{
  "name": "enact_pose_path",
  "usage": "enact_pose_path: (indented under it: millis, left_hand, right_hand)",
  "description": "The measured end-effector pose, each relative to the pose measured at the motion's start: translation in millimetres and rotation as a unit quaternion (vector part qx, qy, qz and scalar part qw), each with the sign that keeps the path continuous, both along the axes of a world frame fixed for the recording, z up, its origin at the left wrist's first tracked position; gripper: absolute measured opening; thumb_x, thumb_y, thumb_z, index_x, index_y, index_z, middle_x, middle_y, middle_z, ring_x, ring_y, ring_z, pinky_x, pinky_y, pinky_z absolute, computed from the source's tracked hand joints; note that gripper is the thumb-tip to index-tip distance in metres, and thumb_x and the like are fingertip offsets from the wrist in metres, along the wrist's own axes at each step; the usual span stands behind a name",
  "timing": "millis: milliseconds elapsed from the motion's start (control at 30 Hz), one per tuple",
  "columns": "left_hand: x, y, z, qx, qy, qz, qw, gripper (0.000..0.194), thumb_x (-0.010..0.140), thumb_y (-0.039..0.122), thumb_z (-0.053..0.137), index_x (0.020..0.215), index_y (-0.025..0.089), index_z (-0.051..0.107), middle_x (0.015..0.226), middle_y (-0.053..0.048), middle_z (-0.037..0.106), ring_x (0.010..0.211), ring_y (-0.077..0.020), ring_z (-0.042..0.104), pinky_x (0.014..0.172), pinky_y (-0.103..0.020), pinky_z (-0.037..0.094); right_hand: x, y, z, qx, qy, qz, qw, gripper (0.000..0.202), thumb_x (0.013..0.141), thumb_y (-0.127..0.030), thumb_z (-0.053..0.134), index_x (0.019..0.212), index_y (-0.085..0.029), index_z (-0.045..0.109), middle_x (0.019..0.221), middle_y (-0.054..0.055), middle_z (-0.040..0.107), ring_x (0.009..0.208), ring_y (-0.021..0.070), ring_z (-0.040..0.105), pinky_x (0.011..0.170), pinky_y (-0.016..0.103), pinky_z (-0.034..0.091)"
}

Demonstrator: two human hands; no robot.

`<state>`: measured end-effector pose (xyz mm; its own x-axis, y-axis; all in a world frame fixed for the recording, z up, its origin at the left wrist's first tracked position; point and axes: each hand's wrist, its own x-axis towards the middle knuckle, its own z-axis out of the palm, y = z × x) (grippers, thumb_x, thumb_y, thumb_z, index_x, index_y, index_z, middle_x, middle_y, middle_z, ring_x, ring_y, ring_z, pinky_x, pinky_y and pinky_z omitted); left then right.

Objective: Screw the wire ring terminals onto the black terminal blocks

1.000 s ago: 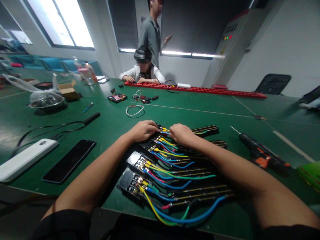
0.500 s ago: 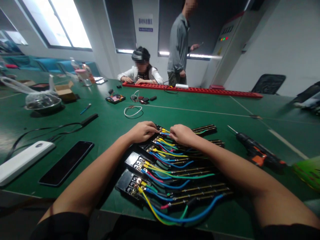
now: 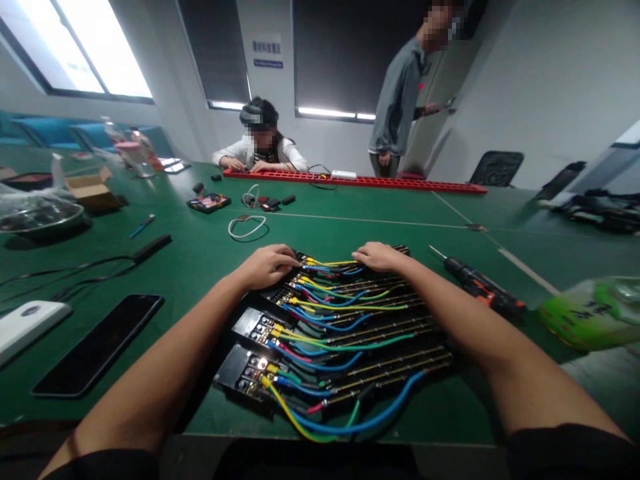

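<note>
Several wires (image 3: 330,264) run between left hand (image 3: 270,265) and right hand (image 3: 379,257); whether either grip pinches, I cannot tell.

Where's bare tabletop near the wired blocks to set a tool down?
Far side: green tabletop between the red rail and the right hand. Left: a patch between the phone, black handle and left hand. Crowded: the near middle, packed with wired blocks; a drill lies right.

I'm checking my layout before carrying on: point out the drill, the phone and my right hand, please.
Drill (image 3: 471,277), head view: on the middle of its body.
Phone (image 3: 103,345), head view: on its dark screen.
Right hand (image 3: 379,256), head view: on the back of it.
</note>
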<state>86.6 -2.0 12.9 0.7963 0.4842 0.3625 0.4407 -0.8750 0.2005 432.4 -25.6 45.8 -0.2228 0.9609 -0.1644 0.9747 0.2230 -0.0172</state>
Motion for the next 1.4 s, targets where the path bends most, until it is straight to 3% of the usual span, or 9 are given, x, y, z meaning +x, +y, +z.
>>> enact_pose_path:
  millis: [367,867,1000,1167,1400]
  left_hand:
    - [1,-1,-0.6,-0.005,-0.005,0.001,1.0,0.036,0.093,0.021,0.05,0.119,0.027,0.075,0.116,-0.006,0.067,0.106,-0.02,0.065,0.095,-0.034,0.051]
    - [1,-2,2.8,-0.019,-0.013,0.002,1.0,0.036,0.092,0.023,0.051,0.119,0.028,0.075,0.117,-0.007,0.067,0.107,-0.0208,0.065,0.097,-0.037,0.052]
    - [1,-4,3.4,-0.027,-0.017,-0.001,0.999,0.036,0.093,0.023,0.052,0.12,0.028,0.074,0.119,-0.008,0.066,0.11,-0.0214,0.064,0.1,-0.039,0.051]
    - [-1,-5,3.9,-0.031,-0.012,0.002,0.999,0.037,0.094,0.023,0.049,0.122,0.027,0.073,0.124,-0.008,0.066,0.115,-0.0229,0.062,0.102,-0.041,0.05]
    - [-4,-5,0.4,-0.034,-0.036,0.005,0.999,0.036,0.097,0.03,0.048,0.124,0.021,0.07,0.123,-0.009,0.067,0.114,-0.0224,0.063,0.103,-0.039,0.05]
  right_hand:
    - [3,-6,-1.4,-0.004,-0.015,0.009,1.0,0.058,0.102,-0.052,0.029,0.117,-0.018,0.073,0.124,0.019,0.068,0.109,0.0322,0.066,0.088,0.04,0.049]
    - [4,-25,0.5,0.011,-0.008,0.021,1.0,0.056,0.103,-0.053,0.03,0.115,-0.018,0.073,0.116,0.018,0.07,0.107,0.03,0.066,0.089,0.04,0.048]
    - [7,-26,-3.1,0.026,0.012,0.024,0.999,0.055,0.103,-0.052,0.031,0.113,-0.017,0.073,0.115,0.018,0.07,0.108,0.0301,0.065,0.089,0.04,0.048]
    - [15,-31,-7.1,0.056,0.066,0.027,0.996,0.046,0.103,-0.044,0.038,0.118,-0.015,0.069,0.118,0.014,0.071,0.107,0.0228,0.065,0.091,0.031,0.046]
    - [34,-57,-7.3,0.12,0.146,0.018,0.982,0.036,0.1,-0.037,0.047,0.111,-0.014,0.071,0.114,0.011,0.074,0.103,0.0224,0.067,0.091,0.03,0.046]
